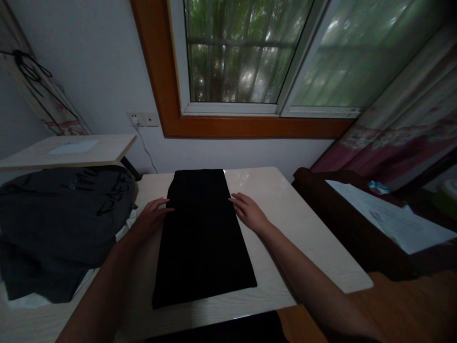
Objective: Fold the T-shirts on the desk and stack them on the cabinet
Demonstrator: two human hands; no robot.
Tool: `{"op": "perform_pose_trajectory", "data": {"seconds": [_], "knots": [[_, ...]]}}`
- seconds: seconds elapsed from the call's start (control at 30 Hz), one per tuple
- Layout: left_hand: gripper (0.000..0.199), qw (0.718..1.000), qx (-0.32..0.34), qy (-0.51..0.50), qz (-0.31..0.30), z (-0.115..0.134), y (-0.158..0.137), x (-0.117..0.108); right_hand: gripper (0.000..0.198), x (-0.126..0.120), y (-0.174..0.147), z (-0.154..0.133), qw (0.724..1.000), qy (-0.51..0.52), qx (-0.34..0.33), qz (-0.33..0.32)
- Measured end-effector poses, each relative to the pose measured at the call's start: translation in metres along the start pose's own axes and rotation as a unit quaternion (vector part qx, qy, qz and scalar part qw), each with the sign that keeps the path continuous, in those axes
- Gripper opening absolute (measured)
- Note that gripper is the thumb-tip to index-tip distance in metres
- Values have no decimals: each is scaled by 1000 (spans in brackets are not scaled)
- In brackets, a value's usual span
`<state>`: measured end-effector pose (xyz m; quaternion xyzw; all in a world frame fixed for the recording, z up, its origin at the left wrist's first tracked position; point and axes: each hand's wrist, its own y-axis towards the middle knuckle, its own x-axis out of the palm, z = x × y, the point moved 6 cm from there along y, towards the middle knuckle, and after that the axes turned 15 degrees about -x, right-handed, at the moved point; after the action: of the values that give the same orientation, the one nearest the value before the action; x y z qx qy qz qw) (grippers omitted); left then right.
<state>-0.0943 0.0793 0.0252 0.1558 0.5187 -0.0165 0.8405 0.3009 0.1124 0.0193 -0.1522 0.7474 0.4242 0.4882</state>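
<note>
- While the table (285, 209) serves as the ground for everything here, a black folded cloth (203, 233) lies flat along its middle, from the table's far edge almost to its near edge.
- The left hand (154, 213) is over the left part of the table, at the long left side of the black cloth; its thumb and fingers are parted, the thumb tip over the cloth's margin.
- The right hand (250, 214) is to the right of the table's middle, its fingers extended and slightly spread, the tips at the cloth's right side; how firmly they press, I cannot tell.
- On the table's left end, a grey cloth with dark lettering (64, 228) sits in a bulky heap, with white material (34, 301) showing beneath.
- Beyond the table's left end is a pale raised board (110, 145) bearing a whitish sheet (73, 147).
- Right of the table, dark wooden furniture (360, 233) carries a large white sheet (385, 214).
- Behind the table, a window (246, 52) is set in the wall.
</note>
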Motion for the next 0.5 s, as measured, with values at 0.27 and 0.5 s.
{"op": "perform_pose_trajectory", "data": {"seconds": [0.27,0.5], "knots": [[25,1000,14,-4,14,1,1,1,22,-12,4,-10,999,42,-21,28],[23,999,20,-40,-4,-4,4,1,18,-17,7,-13,998,55,-25,25]]}}
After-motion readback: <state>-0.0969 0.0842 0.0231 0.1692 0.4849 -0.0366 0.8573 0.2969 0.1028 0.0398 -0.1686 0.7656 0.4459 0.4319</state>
